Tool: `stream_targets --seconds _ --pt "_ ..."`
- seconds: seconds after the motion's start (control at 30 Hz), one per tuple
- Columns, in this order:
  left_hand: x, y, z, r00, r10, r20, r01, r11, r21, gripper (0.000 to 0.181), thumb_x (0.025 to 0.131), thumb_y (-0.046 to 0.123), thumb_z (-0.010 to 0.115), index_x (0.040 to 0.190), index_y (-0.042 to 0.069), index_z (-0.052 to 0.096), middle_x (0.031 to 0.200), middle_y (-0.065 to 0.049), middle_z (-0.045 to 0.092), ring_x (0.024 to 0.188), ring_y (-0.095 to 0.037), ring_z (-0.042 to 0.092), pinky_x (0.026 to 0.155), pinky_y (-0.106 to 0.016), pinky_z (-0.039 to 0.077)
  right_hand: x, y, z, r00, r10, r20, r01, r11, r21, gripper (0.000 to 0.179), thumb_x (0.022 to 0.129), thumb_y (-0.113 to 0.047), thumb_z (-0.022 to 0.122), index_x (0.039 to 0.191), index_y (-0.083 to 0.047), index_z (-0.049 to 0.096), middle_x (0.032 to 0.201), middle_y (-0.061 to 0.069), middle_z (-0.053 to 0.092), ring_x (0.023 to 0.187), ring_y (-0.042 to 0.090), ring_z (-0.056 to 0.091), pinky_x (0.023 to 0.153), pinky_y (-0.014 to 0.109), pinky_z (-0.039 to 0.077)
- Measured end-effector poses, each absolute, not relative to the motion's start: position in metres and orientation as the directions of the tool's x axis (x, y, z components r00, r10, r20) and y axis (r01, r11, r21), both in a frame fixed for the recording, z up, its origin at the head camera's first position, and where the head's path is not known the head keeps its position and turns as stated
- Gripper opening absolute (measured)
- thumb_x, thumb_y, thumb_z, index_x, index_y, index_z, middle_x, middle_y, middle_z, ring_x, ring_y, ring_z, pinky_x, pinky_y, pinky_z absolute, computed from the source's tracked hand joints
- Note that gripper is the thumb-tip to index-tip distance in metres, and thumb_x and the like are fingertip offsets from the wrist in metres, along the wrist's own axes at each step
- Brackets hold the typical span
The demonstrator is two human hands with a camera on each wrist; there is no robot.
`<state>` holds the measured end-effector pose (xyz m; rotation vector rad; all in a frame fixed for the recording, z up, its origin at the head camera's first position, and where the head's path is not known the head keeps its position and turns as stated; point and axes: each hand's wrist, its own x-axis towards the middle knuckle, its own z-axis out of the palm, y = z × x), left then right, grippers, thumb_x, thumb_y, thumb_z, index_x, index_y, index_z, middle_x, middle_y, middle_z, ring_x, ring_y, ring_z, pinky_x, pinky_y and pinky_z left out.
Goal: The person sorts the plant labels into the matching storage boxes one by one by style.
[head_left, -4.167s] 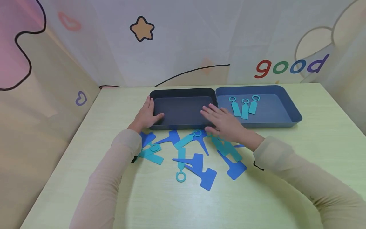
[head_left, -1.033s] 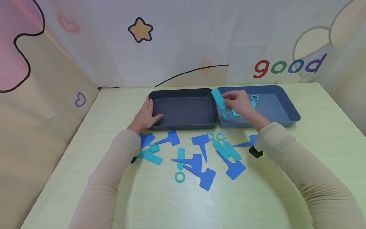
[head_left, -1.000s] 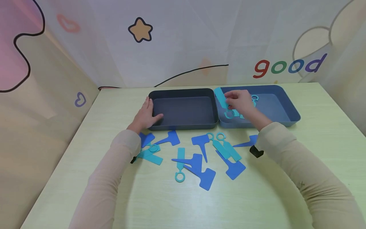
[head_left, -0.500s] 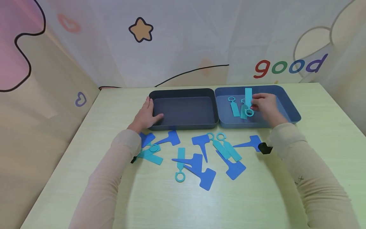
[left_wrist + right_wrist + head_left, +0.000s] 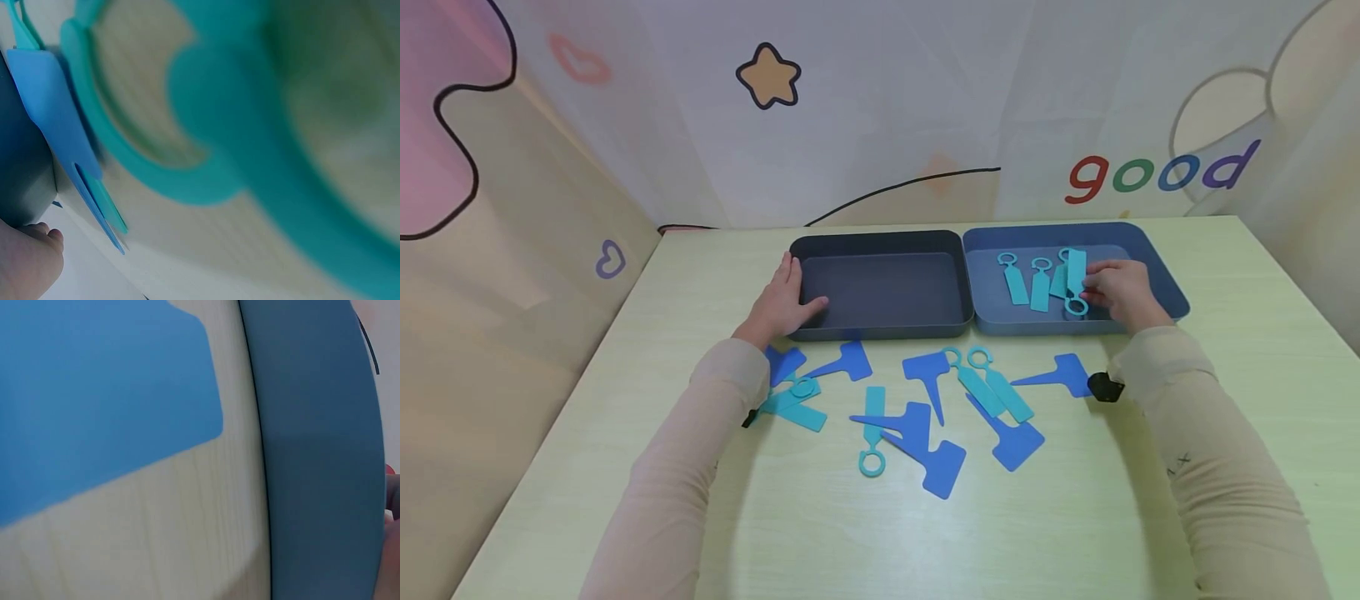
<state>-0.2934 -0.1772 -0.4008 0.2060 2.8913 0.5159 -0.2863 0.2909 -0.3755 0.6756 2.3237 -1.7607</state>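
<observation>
My right hand point(image 5: 1118, 292) pinches a teal ring-topped plant tag point(image 5: 1077, 271) by its side, ring end down, inside the blue-grey tray point(image 5: 1150, 283). The tag partly covers another teal tag beneath it; two more teal tags point(image 5: 1016, 285) lie to its left. On the black tray's point(image 5: 880, 287) left side my left hand point(image 5: 781, 307) rests with fingers straight along the outer wall and thumb over the front rim. In the right wrist view the tray's wall point(image 5: 319, 450) hides most of the right hand.
In front of the trays lie several T-shaped blue plant labels point(image 5: 1017, 447) and several teal tags point(image 5: 872, 458), some overlapping. Both trays stand side by side on the pale table point(image 5: 820, 542), near a printed cloth backdrop point(image 5: 880, 117).
Earlier the right hand was open over the tags at the black tray's front. It picked up one teal tag and has carried it rightward across the blue-grey tray, lower now. Left hand stayed.
</observation>
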Motion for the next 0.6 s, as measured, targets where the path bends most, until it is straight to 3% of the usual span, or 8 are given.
stream_targets --seconds 0.13,0.33,0.6 --pt "-0.294 -0.1774 -0.4003 -0.969 0.173 -0.175 0.1 0.926 0.364 0.092 0.1 0.049 0.045 0.155 -0.003 -0.006 0.165 -0.018 -0.014 0.154 -0.034 -0.003 0.125 -0.047 0.01 -0.2879 0.2908 -0.3765 -0.864 0.29 -0.412 0.466 0.148 -0.873 0.034 0.097 0.001 0.051 0.131 0.003 0.05 0.103 0.005 0.049 0.056 0.002 0.057 0.062 0.015 0.054" --pt "-0.2921 -0.1778 -0.3987 -0.968 0.18 -0.174 0.099 0.914 0.394 0.096 0.097 0.055 0.046 0.155 -0.002 -0.006 0.165 -0.016 -0.014 0.154 -0.033 -0.003 0.125 -0.047 0.009 -0.2892 0.2901 -0.3762 -0.821 0.332 -0.464 0.508 0.054 -0.86 0.057 0.095 0.004 0.052 0.149 0.004 0.035 0.104 0.003 0.05 0.054 0.0 0.057 0.061 0.014 0.054" --pt "-0.2928 -0.1778 -0.4002 -0.969 0.18 -0.168 0.107 0.922 0.373 0.091 0.1 0.049 0.045 0.155 -0.003 -0.006 0.165 -0.018 -0.014 0.154 -0.034 -0.004 0.125 -0.047 0.009 -0.2915 0.2921 -0.3767 -0.778 0.383 -0.498 0.543 0.011 -0.84 0.065 0.092 0.004 0.055 0.151 0.002 0.029 0.095 0.002 0.05 0.048 0.002 0.057 0.057 0.015 0.054"
